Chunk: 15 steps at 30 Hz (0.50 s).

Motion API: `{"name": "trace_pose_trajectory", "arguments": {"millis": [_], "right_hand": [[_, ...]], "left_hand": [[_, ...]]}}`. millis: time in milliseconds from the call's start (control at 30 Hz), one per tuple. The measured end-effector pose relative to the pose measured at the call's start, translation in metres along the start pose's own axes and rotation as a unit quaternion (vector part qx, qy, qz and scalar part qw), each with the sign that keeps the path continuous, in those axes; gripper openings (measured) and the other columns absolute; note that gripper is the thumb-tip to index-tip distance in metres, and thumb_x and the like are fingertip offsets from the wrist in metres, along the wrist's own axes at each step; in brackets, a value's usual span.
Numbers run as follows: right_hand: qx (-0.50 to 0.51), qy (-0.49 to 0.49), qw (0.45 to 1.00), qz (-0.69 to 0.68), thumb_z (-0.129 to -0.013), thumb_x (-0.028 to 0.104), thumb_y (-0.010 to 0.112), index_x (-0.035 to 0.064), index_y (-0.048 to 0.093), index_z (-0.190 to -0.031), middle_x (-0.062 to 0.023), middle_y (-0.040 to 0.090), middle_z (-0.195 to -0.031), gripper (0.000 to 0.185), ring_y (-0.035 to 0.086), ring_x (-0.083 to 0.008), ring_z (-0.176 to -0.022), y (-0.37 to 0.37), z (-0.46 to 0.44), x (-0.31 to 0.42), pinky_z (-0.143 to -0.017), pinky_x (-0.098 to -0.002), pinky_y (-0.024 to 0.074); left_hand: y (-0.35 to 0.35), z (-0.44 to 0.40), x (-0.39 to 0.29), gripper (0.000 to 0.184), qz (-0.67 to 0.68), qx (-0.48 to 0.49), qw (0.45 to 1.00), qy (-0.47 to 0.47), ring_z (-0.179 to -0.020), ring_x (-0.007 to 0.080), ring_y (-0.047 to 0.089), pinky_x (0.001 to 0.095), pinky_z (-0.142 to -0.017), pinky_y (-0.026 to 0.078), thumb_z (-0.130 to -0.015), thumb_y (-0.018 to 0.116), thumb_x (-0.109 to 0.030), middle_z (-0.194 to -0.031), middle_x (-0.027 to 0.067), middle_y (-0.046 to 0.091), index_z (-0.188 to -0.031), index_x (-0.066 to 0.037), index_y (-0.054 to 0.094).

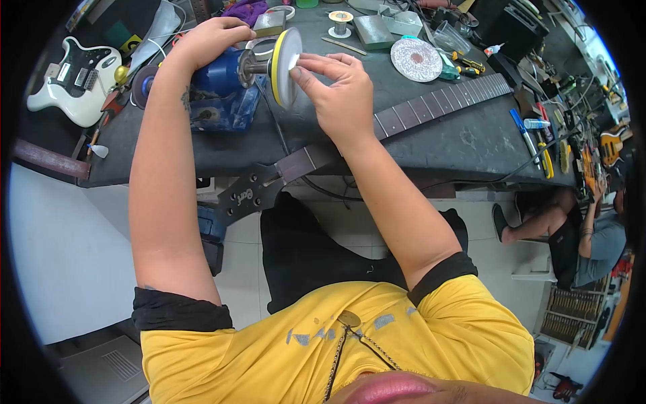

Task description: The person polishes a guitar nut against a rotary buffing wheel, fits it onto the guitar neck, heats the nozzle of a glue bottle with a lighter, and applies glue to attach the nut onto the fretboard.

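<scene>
A blue bench grinder (225,71) stands on the dark workbench, with a round disc (288,71) on its right shaft. The disc has a yellow rim and a pale grey face. My left hand (210,44) lies over the top of the grinder's motor, fingers stretched toward the disc. At the disc's face, my right hand (343,94) pinches a small white piece (294,62) near the centre; its exact kind is partly hidden by the fingers. Below my right forearm, a bass neck (417,111) with a black headstock (249,196) lies across the bench, its headstock jutting past the front edge.
A white guitar body (77,81) is at the left. Behind the grinder are a wire spool (340,23) and a metal block (373,31). A speckled round disc (416,59), screwdrivers (469,62) and pens (525,135) lie rightward. Another person (595,242) sits at far right.
</scene>
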State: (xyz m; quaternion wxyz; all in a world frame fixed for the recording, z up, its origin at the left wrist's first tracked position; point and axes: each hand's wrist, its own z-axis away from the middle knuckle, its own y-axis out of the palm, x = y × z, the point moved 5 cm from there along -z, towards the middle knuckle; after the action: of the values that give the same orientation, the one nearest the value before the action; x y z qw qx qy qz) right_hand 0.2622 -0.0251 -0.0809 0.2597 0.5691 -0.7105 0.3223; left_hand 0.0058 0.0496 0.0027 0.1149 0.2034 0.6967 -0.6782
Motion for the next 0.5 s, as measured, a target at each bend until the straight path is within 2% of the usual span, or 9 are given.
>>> {"name": "trace_pose_trajectory", "arguments": {"millis": [500], "right_hand": [[-0.001, -0.002, 1.0, 0.01, -0.088, 0.028, 0.088, 0.0128, 0.089, -0.103, -0.0004, 0.085, -0.116, 0.022, 0.06, -0.0289, -0.124, 0.0004, 0.0086, 0.0023, -0.107, -0.0474, 0.0494]], "left_hand": [[-0.0022, -0.0004, -0.0004, 0.056, -0.005, -0.018, 1.0, 0.015, -0.105, 0.0191, 0.074, 0.0307, -0.099, 0.052, -0.097, 0.068, -0.042, -0.109, 0.0117, 0.081, -0.141, -0.009, 0.074]]}}
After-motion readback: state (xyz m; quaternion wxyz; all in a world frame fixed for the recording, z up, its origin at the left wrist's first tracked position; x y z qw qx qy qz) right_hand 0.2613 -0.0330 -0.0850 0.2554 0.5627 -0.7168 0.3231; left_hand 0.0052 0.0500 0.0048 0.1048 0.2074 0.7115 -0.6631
